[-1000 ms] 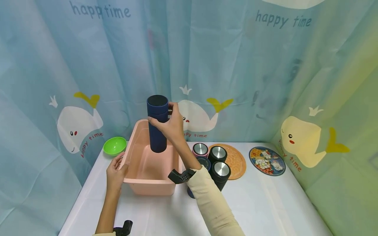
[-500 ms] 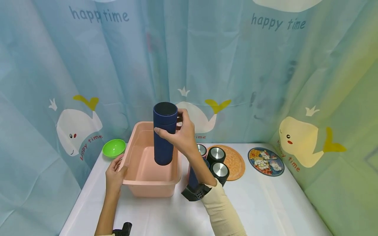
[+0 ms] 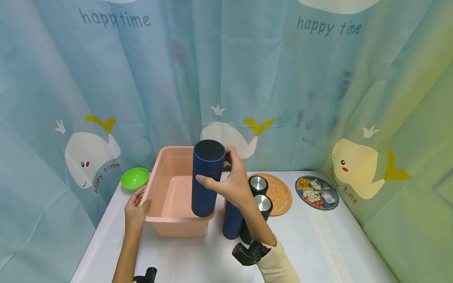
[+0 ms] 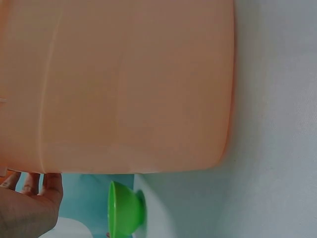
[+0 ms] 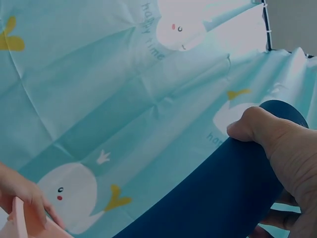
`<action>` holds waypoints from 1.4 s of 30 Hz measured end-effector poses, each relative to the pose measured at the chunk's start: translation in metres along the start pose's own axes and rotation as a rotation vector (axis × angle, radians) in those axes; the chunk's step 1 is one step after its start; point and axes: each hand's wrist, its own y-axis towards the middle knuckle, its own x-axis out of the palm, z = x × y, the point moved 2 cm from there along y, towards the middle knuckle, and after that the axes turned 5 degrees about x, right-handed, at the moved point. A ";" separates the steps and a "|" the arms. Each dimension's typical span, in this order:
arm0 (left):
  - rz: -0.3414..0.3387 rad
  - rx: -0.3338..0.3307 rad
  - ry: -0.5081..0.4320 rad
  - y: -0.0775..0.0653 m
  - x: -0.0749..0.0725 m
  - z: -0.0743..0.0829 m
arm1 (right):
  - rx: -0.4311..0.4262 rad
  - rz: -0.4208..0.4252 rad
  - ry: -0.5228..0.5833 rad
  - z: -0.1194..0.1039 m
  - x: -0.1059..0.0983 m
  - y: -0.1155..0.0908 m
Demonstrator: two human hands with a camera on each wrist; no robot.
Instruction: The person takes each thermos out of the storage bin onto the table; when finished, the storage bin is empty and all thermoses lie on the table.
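My right hand (image 3: 233,181) grips a tall dark blue thermos bottle (image 3: 208,182) with a black top, held nearly upright above the right front part of a pink plastic basin (image 3: 177,196). In the right wrist view the thumb lies across the bottle (image 5: 213,183) and the fingers go round its far side. My left hand (image 3: 135,208) holds the basin's left rim, thumb on the near side. The left wrist view shows the basin's outer wall (image 4: 133,89) with the fingers at its edge. Inside, the visible part of the basin floor is bare.
Right of the basin stand another blue bottle (image 3: 231,222) and black bottles with silver tops (image 3: 262,202), partly hidden by my right arm. Behind them lies an orange round mat (image 3: 281,196), then a cartoon-printed oval mat (image 3: 316,192). A green bowl (image 3: 134,179) sits at back left.
The right hand has carried the blue bottle right and toward me, from over the basin's middle to its right front rim. The left hand stays on the left rim.
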 end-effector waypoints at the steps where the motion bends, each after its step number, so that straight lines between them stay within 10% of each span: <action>1: 0.002 0.001 0.002 0.000 0.000 0.000 | -0.005 0.000 0.000 0.000 -0.002 -0.003; 42: 0.024 -0.001 -0.020 0.001 0.002 0.000 | 0.186 -0.031 -0.251 0.059 -0.052 -0.129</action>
